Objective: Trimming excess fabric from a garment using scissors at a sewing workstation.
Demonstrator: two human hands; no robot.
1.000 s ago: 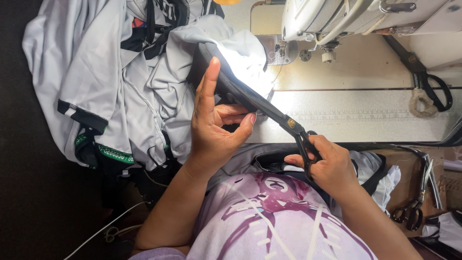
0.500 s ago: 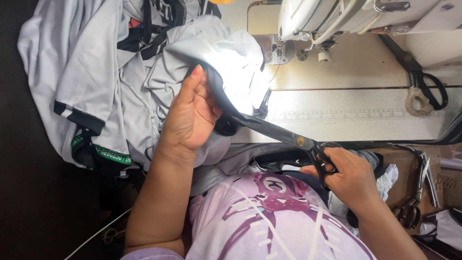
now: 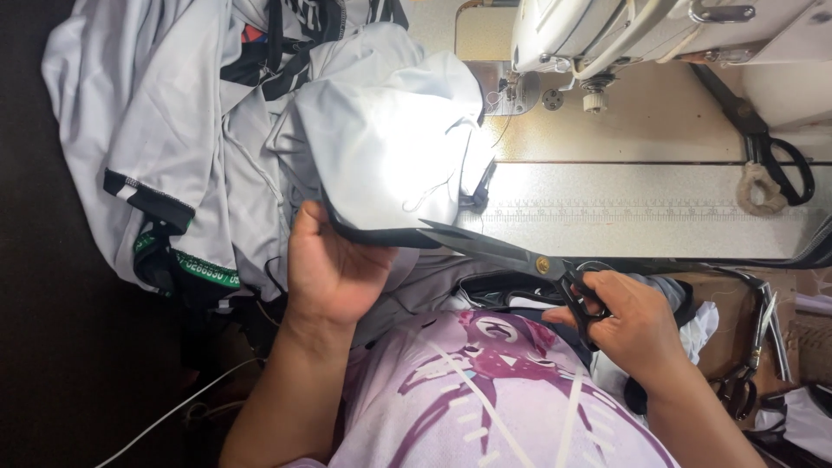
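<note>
At the near edge of the sewing table, the person holds up a fold of pale grey, slightly shiny garment fabric with a dark trimmed edge (image 3: pixel 381 165). The left hand (image 3: pixel 334 273) is closed on that dark edge from below, thumb on the near side and fingers tucked behind, so the cloth stands stretched and lit. The right hand (image 3: pixel 633 325) has its fingers through the black loop handles of a pair of long dark steel tailor's shears (image 3: pixel 511 253). The blades point left, with the tips meeting the dark edge just beside the left thumb. Whether the blades are parted or already closed on the cloth I cannot quite tell, since the glare washes out the tips.

To cut well here, I judge the left hand should keep the edge taut and flat, with the thumb held back from the blade line. The shears should bite with the inner part of the blades, in long, steady strokes that follow the trim and do not drift into the grey panel.

The rest of the grey garments (image 3: pixel 165 130) lie heaped to the left. A white industrial sewing machine (image 3: pixel 624 35) stands at the back. A second pair of black-handled scissors (image 3: pixel 776 156) rests on the cream tabletop (image 3: pixel 641 208), well apart from the work.
</note>
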